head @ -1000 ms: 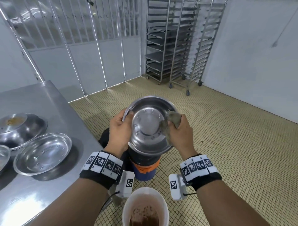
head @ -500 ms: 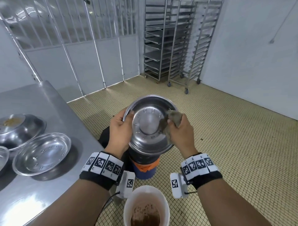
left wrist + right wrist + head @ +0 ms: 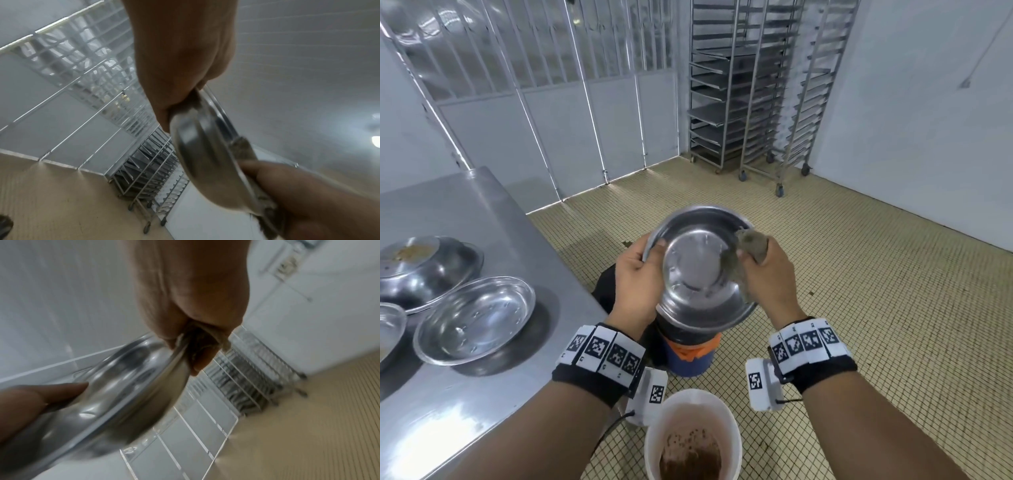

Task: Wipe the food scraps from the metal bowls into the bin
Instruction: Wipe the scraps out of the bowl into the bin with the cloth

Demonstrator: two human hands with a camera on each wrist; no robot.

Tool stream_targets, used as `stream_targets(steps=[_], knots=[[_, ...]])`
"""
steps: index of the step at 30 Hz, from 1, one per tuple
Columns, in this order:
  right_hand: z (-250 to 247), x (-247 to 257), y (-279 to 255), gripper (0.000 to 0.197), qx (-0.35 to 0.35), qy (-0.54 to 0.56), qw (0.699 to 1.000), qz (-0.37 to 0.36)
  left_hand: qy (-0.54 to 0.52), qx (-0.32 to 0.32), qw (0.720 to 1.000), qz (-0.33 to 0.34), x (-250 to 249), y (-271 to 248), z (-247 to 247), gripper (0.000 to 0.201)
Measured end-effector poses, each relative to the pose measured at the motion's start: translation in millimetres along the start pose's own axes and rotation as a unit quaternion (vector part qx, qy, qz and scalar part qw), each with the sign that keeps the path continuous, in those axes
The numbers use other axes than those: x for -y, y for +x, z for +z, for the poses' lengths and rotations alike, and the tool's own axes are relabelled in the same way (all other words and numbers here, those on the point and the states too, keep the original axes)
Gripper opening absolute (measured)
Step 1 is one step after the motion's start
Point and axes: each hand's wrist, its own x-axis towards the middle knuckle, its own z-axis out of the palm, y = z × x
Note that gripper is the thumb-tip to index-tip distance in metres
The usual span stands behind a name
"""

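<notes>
A round metal bowl [image 3: 697, 263] is held tilted toward me above a blue bin [image 3: 688, 356] with an orange band and dark liner. My left hand [image 3: 640, 274] grips the bowl's left rim, thumb inside. My right hand [image 3: 760, 270] holds a grey-brown cloth [image 3: 751, 241] against the bowl's right inner wall and rim. From the left wrist the bowl [image 3: 207, 155] shows edge-on with the cloth [image 3: 243, 149] over its rim. The right wrist view shows the bowl [image 3: 115, 389] blurred, with the cloth [image 3: 197, 339] bunched in my fingers.
A steel table [image 3: 482, 219] at the left carries an empty bowl [image 3: 474, 320], an upturned bowl with scraps on it [image 3: 421, 270] and part of another [image 3: 388, 329]. A white bucket [image 3: 691, 435] of brown scraps stands near my feet. Wheeled tray racks [image 3: 756, 85] line the far wall.
The right hand with the cloth has shifted slightly up and outward along the bowl's right side. The left hand and bowl stay in nearly the same place.
</notes>
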Motion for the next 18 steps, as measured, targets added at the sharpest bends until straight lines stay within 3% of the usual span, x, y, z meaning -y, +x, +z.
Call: stream_targets(steps=[2,5,8,13,15,18], knots=[[10.9,-7.7,-11.7,0.019,-0.003,0.048,0.998,0.040,-0.015,-0.042,0.999,-0.004,4.4,2.0,0.6,0.023],[11.3,-9.3,-9.1,0.015,-0.010,0.038,0.999,0.034,0.016,-0.043,0.999,0.004,12.9,-2.2,0.2,0.019],[-3.4,-5.7,4.1,0.017,0.020,-0.033,0.999,-0.024,0.071,-0.001,0.997,0.000,22.4,-1.3,-8.2,0.013],[-13.1,14.2,8.6,0.030,0.101,-0.134,0.976,-0.136,0.131,0.101,0.985,0.040,2.7,11.9,-15.5,0.029],[-11.2,18.0,10.5,0.027,0.088,-0.130,0.977,-0.143,0.109,0.117,0.987,0.028,-5.0,15.7,-16.1,0.027],[-1.4,13.5,7.9,0.016,0.023,-0.051,0.993,-0.105,0.048,0.073,0.996,0.012,-6.4,18.7,-16.3,0.025]])
